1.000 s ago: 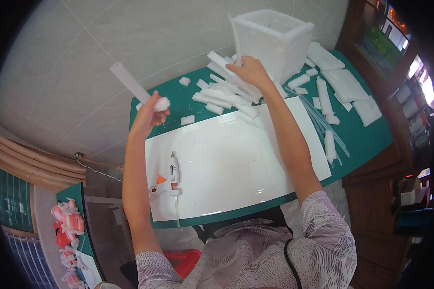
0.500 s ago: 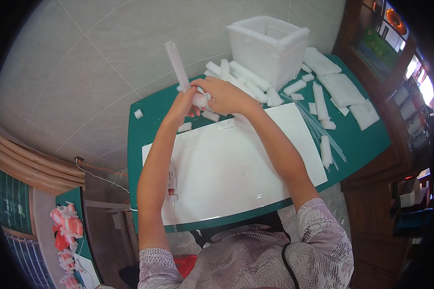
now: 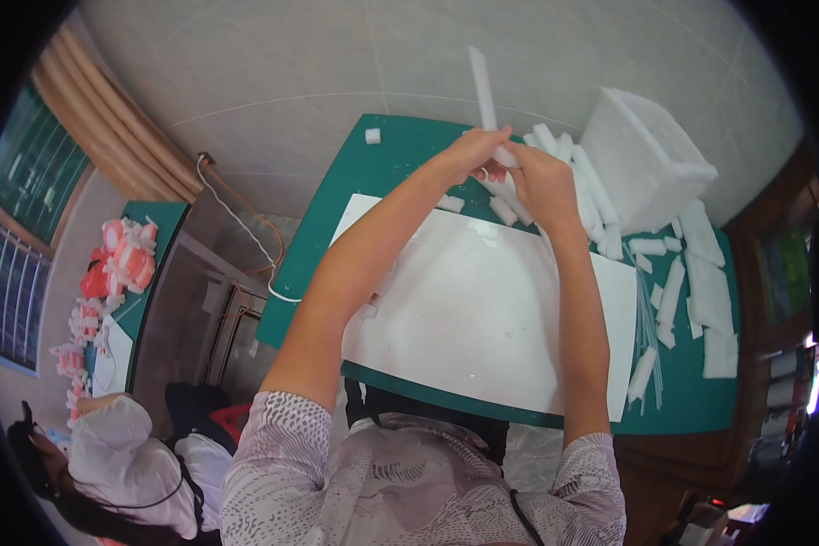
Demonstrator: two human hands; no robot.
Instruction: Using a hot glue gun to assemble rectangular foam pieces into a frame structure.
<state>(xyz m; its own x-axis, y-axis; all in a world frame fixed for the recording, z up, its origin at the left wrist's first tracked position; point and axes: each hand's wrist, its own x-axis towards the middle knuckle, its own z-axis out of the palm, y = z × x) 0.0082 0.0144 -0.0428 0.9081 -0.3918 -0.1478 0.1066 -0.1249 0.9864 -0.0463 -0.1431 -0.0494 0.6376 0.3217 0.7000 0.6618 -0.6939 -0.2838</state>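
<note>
Above the far edge of the white board (image 3: 464, 300), both hands are closed around the lower end of a long white foam strip (image 3: 482, 88). The strip stands nearly upright and leans slightly left. My left hand (image 3: 471, 156) wraps its base from the left. My right hand (image 3: 546, 182) meets it from the right, its fingertips pressed at the same lower end. The fingers partly hide that end. Below the hands lie short white foam pieces (image 3: 503, 210). Beside my left forearm, a small tool (image 3: 369, 310) lies mostly hidden on the board.
A white foam box (image 3: 642, 164) stands at the back right, with foam rolls (image 3: 591, 191) beside it. Thin clear sticks (image 3: 644, 341) and flat foam slabs (image 3: 708, 282) lie on the green table's (image 3: 323, 237) right. A co-worker (image 3: 127, 464) sits at lower left, near pink-and-white pieces (image 3: 118, 259).
The view has swung left, so the table and hands appear farther right and a co-worker has come into view. Both hands stay together at the strip's base.
</note>
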